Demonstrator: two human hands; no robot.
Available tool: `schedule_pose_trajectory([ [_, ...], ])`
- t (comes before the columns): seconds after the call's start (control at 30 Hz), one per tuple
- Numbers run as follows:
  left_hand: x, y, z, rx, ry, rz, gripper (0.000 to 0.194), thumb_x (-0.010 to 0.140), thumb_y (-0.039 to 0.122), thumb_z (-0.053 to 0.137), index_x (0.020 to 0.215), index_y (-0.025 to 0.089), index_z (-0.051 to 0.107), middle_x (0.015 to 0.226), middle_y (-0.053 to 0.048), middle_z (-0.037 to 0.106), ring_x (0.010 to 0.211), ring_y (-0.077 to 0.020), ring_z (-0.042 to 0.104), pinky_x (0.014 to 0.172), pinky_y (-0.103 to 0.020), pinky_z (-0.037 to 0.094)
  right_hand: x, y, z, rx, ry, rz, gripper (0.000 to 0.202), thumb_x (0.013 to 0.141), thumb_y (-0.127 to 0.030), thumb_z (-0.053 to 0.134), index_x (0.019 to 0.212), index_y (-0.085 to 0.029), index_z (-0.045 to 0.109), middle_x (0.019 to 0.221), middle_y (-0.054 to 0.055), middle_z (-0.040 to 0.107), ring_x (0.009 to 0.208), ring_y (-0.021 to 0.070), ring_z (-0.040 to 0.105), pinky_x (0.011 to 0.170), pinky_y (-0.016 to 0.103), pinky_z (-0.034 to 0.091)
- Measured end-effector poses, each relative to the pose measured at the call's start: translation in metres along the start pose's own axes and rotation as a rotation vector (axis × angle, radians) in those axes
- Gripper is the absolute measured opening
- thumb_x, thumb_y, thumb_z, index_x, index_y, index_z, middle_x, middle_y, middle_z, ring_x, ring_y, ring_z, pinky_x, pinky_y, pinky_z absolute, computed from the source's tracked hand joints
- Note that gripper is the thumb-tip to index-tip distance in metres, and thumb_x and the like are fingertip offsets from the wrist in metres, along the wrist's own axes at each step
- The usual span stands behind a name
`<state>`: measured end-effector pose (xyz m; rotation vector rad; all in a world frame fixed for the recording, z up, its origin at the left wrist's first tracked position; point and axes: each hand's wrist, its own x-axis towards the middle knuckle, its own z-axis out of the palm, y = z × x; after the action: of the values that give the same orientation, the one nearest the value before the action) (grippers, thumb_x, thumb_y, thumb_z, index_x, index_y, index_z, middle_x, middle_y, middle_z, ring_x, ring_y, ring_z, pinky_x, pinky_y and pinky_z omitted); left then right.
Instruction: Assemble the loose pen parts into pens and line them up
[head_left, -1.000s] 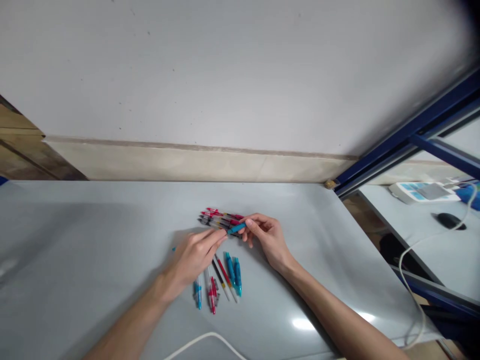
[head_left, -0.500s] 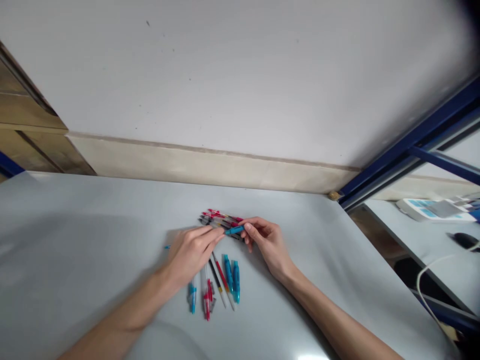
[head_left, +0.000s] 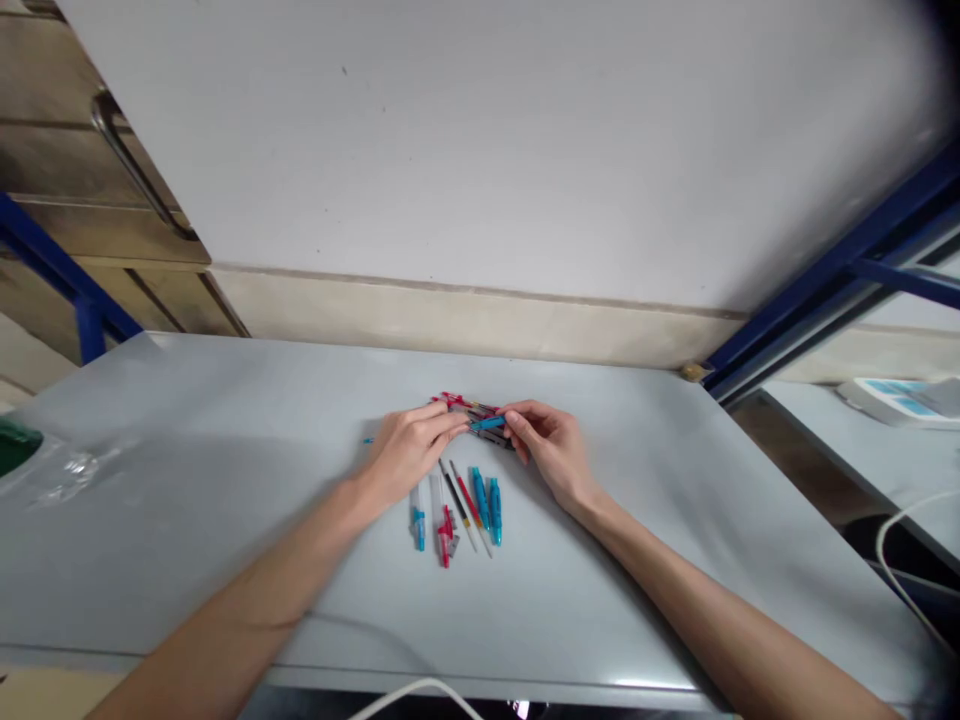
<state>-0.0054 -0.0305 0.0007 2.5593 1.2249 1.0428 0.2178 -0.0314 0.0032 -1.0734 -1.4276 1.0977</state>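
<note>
A pale wall (head_left: 525, 150) rises above a tile strip (head_left: 465, 307) behind a grey table (head_left: 637, 600). At left, a metal handle (head_left: 139, 177) stands on a wooden door (head_left: 45, 155), above clear plastic (head_left: 79, 468). At right, beyond a blue bar (head_left: 825, 277), a white device (head_left: 892, 407) sits near a curving cord (head_left: 882, 540).

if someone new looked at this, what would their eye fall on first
Probably the slim blue plastic pen part near the middle, its right end pinched by the bare right hand and its left end at the fingertips of the bare left hand. Next, the two bright blue plastic barrels lying nearer the wearer on the smooth grey tabletop, just right of a thin red refill.
</note>
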Motion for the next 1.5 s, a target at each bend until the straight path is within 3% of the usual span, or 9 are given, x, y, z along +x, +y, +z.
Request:
schedule_pose_trajectory([
  [0.2,0.000,-0.002,0.001,-0.006,0.001,0.002,0.026,0.103,0.029,0.050,0.108,0.023,0.074,0.088,-0.002,0.070,0.077,-0.0130,0.067,0.071,-0.024,0.050,0.000,0.000,0.003,0.069,0.007,0.041,0.042,0.082,-0.056,0.073,0.094,-0.015,0.075,0.070,0.005,0.065,0.057,0.0145,0.053,0.043,0.024,0.041],
  [0.93,0.000,-0.003,0.003,-0.003,-0.018,-0.016,0.024,0.102,0.031,0.052,0.107,0.023,0.075,0.088,-0.002,0.071,0.076,-0.0132,0.066,0.069,-0.024,0.050,0.001,0.001,0.003,0.092,0.007,0.041,0.037,0.083,-0.051,0.073,0.095,-0.016,0.075,0.072,0.005,0.065,0.059,0.0147,0.054,0.044,0.024,0.041],
  [1.03,0.002,0.000,0.000,-0.035,-0.015,-0.011,0.023,0.101,0.034,0.055,0.110,0.024,0.073,0.095,-0.002,0.075,0.082,-0.0149,0.070,0.077,-0.027,0.054,-0.002,-0.002,0.003,0.036,0.002,0.036,0.035,0.086,-0.052,0.070,0.083,-0.016,0.073,0.067,0.003,0.063,0.057,0.0139,0.051,0.046,0.025,0.038],
  [1.17,0.002,0.007,-0.003,-0.032,-0.011,-0.034,0.032,0.097,0.038,0.061,0.126,0.025,0.065,0.112,-0.004,0.075,0.095,-0.0188,0.073,0.087,-0.031,0.057,-0.009,-0.007,0.005,-0.132,0.008,-0.037,0.042,0.091,-0.049,0.065,0.063,-0.017,0.063,0.057,-0.001,0.053,0.056,0.0126,0.045,0.054,0.027,0.037],
  [1.33,0.000,0.020,0.003,0.054,-0.088,0.009,0.047,0.097,0.029,0.059,0.143,0.025,0.048,0.124,-0.008,0.068,0.106,-0.0225,0.069,0.089,-0.036,0.057,-0.019,-0.011,0.013,-0.203,-0.095,-0.199,0.019,0.092,-0.038,0.066,0.098,-0.022,0.073,0.095,0.006,0.072,0.083,0.0214,0.063,0.073,0.032,0.049],
  [1.4,0.002,0.029,0.005,0.097,-0.123,0.062,0.057,0.095,0.020,0.057,0.148,0.025,0.039,0.129,-0.010,0.064,0.113,-0.0246,0.065,0.090,-0.038,0.057,-0.022,-0.012,0.016,-0.246,-0.117,-0.274,0.016,0.092,-0.035,0.065,0.098,-0.023,0.073,0.095,0.006,0.072,0.084,0.0220,0.063,0.073,0.033,0.050],
  [1.5,0.010,0.045,0.004,0.169,-0.155,0.121,0.072,0.089,0.011,0.054,0.154,0.025,0.026,0.134,-0.011,0.057,0.120,-0.0271,0.058,0.090,-0.040,0.056,-0.024,-0.013,0.016,-0.279,-0.055,-0.319,0.014,0.091,-0.031,0.063,0.092,-0.020,0.072,0.083,0.004,0.069,0.071,0.0181,0.057,0.068,0.030,0.047],
])
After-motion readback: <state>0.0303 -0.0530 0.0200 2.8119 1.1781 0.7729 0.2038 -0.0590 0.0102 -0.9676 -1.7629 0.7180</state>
